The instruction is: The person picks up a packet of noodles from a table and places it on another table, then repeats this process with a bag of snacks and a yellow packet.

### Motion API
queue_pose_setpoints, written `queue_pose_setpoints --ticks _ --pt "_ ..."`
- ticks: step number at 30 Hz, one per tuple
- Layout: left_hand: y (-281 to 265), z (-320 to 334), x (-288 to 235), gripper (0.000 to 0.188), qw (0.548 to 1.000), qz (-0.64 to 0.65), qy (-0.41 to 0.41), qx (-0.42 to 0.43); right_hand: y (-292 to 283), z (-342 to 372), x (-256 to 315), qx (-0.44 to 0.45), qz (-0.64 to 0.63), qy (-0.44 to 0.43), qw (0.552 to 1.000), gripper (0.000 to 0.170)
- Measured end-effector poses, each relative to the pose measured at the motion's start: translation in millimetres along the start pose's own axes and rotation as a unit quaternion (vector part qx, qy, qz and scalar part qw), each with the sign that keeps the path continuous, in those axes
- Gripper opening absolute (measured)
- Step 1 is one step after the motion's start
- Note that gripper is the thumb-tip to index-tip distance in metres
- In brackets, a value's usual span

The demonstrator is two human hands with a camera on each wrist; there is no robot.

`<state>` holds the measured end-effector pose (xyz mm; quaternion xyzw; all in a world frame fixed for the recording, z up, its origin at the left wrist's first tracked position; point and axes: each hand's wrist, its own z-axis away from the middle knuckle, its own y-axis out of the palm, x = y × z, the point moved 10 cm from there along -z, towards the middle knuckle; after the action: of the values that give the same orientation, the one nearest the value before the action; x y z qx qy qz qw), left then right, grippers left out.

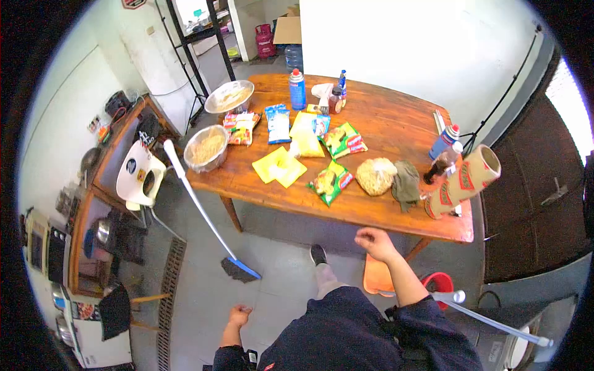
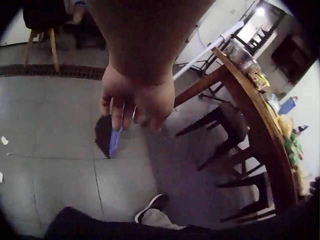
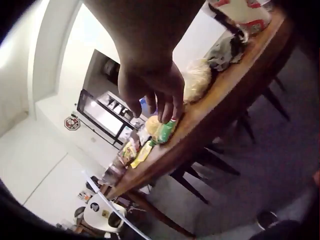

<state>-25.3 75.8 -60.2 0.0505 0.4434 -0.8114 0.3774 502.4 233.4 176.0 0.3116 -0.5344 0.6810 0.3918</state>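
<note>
My left hand (image 1: 238, 314) hangs low over the floor with loosely bent fingers and nothing held. In the left wrist view its fingers overlap the blue edge of a broom (image 2: 115, 142). That broom's long white handle (image 1: 204, 207) leans at the table's left end. My right hand (image 1: 377, 242), also holding nothing, hovers by the front edge of the wooden table (image 1: 396, 117), fingers loosely curled. Nearest to it on the table are a clear bag of pale yellow pieces (image 1: 375, 176), a dark crumpled cloth (image 1: 406, 182) and a green packet (image 1: 332, 182).
Two bowls (image 1: 213, 166), several packets, a yellow cloth (image 1: 272, 170) and spray cans (image 1: 297, 93) stand or lie on the table. At its right end leans a tall printed paper bag (image 1: 455, 191). A red bucket (image 1: 440, 282) and orange object (image 1: 376, 275) are near my right. Stools (image 2: 225, 120) stand underneath.
</note>
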Motion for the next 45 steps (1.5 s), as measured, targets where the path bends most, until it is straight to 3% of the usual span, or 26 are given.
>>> queue_pose_setpoints --ticks 2,3,5,6,8,11,12,15,16,19,23,25,26,28,31,34,40,43,44,45 --pt "4 -26 65 0.034 0.998 0.052 -0.021 0.004 2 -16 35 -0.058 -0.028 -0.04 0.997 0.034" --pt "7 -41 20 0.038 0.996 0.037 -0.07 0.049 -28 -85 40 -0.06 -0.013 -0.057 0.996 0.039" --pt "8 -44 4 0.047 0.985 0.032 -0.13 0.113 -42 -130 79 -0.091 0.029 -0.135 0.986 0.049" --pt "29 -78 2 0.042 0.979 -0.101 0.032 0.177 -44 -150 84 -0.108 0.092 -0.145 0.979 0.055" --pt "0 -92 -46 0.041 0.991 -0.087 0.043 0.088 -43 -187 91 -0.142 0.213 -0.162 0.953 0.068" --pt "-23 -110 -97 0.041 0.999 -0.003 -0.015 0.031 -35 -219 80 -0.017 0.277 -0.032 0.96 0.082" --pt "-24 -117 -114 0.041 0.998 0.04 -0.045 0.022 -35 -225 79 0.001 0.291 -0.022 0.956 0.083" --pt "-39 -109 -187 0.04 0.989 0.139 -0.029 0.032 -37 -237 72 0.038 0.299 0.016 0.953 0.089" --pt "-42 -115 -185 0.037 0.987 0.161 -0.02 -0.009 -36 -241 70 0.034 0.284 0.003 0.958 0.091" --pt "-33 -131 -182 0.038 0.996 0.082 -0.011 0.033 -30 -244 53 0.132 0.258 0.107 0.951 0.088" --pt "-17 -153 -141 0.041 0.988 -0.092 0.09 0.089 -33 -253 47 0.104 0.263 0.096 0.954 0.088" --pt "-18 -152 -147 0.042 0.962 -0.213 0.143 0.091 -33 -257 43 0.088 0.259 0.091 0.958 0.089" --pt "-21 -158 -131 0.042 0.982 -0.158 0.053 0.09 -33 -257 41 0.087 0.256 0.097 0.958 0.087" --pt "-38 -127 -159 0.043 0.987 -0.041 -0.131 0.085 -30 -257 39 0.09 0.254 0.106 0.957 0.085" --pt "-43 -120 -186 0.044 0.995 0.019 -0.081 0.061 -19 -259 31 0.136 0.226 0.114 0.958 0.083" --pt "-46 -103 -196 0.044 0.99 0.071 -0.108 0.056 -15 -258 29 0.125 0.226 0.119 0.959 0.078" --pt "-16 -83 -104 0.039 0.978 0.147 -0.147 0.003 -11 -251 40 0.137 0.206 0.129 0.96 0.08" --pt "0 -49 -73 0.036 0.957 0.231 -0.171 0.037 -12 -252 37 0.077 0.196 0.071 0.975 0.077" --pt "3 -37 -61 0.034 0.95 0.255 -0.181 0.023 -6 -255 28 0.082 0.186 0.056 0.977 0.063" --pt "9 -24 -48 0.032 0.941 0.279 -0.191 0.011 -3 -252 19 0.088 0.13 0.094 0.983 0.058"
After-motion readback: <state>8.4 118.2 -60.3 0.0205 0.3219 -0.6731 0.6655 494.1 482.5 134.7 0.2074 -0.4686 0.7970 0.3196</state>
